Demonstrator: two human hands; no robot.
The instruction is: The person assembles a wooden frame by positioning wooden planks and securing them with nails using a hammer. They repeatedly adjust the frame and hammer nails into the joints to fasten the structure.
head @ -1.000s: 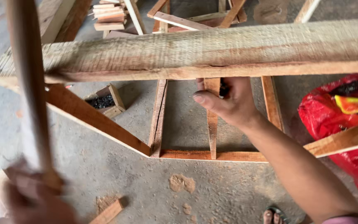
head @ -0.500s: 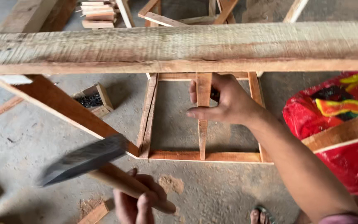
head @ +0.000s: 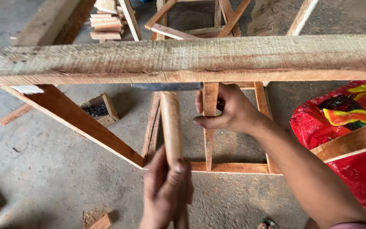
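Swung up since the earlier frame, my left hand (head: pixel 166 195) grips the hammer (head: pixel 171 123) under the rough beam (head: pixel 191 59), while my right hand (head: pixel 229 111) pinches the upright slat (head: pixel 209 127); a glancing blow could strike those fingers.

A single head-worn camera looks steeply down from close above a rough wooden beam (head: pixel 191 59) that crosses the whole view. Beyond it lie the concrete floor (head: pixel 43 148) and wooden frames (head: pixel 208 127). Both forearms enter from the bottom edge.
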